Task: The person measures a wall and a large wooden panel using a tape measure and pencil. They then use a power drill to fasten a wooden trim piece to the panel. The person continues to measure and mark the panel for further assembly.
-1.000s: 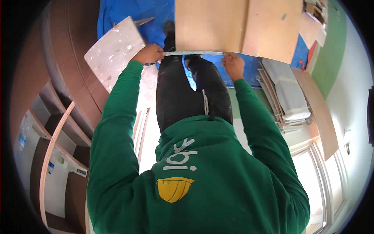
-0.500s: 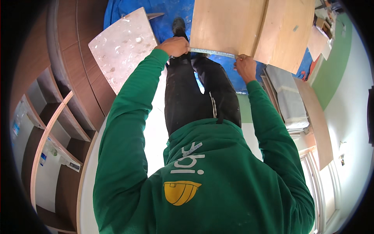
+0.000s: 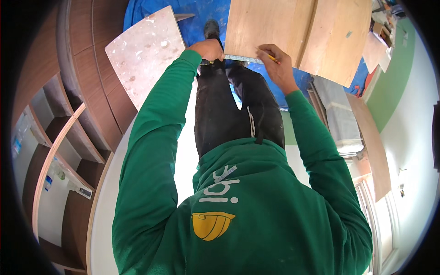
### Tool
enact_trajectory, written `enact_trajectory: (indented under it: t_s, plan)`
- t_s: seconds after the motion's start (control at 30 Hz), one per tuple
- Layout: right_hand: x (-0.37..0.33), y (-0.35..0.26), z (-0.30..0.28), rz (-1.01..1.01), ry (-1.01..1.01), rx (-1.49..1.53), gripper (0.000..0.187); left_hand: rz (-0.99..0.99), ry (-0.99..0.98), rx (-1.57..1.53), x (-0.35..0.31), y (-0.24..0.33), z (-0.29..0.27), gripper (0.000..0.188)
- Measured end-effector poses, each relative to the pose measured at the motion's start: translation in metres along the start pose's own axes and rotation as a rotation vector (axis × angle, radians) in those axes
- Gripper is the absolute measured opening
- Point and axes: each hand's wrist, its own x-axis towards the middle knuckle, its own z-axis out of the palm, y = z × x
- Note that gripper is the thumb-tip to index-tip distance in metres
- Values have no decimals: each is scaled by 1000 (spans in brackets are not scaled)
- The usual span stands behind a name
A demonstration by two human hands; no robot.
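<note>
A pale plywood board [image 3: 266, 27] lies ahead of me, its near edge facing my body. Along that edge runs the light metal strip of a tape measure [image 3: 240, 58]. My left hand [image 3: 207, 49] is closed on the tape measure at the board's near left corner. Over the near edge, further right, my right hand [image 3: 277, 66] is closed around a yellow pencil [image 3: 273, 58], its fingertips at the board and the strip. The right hand covers the strip's right part.
A second plywood piece [image 3: 337, 36] lies on the right. To the left stands a white-spotted board [image 3: 146, 55]. Blue sheeting [image 3: 201, 32] spreads beneath. Brown shelving [image 3: 68, 137] flanks my left; wrapped grey panels [image 3: 337, 110] are stacked at the right.
My right hand has moved left and up along the board's edge and turned, and the pencil now shows in it. My left hand stays at the corner with the tape measure.
</note>
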Motion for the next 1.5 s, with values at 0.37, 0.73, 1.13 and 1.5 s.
enact_trajectory:
  t_s: [0.37,0.73,1.13,1.5]
  plan:
    - [24,37,52,20,-202,42,16,-12,6,27,10,-4,1,26]
    - [28,48,54,-33,-270,-29,8,-38,-22,-39,3,-2,-1,55]
    - [27,46,50,-50,-279,-41,14,-63,7,19,-2,6,-4,28]
    - [24,39,48,-63,-275,-55,11,-28,-5,9,-5,6,-5,23]
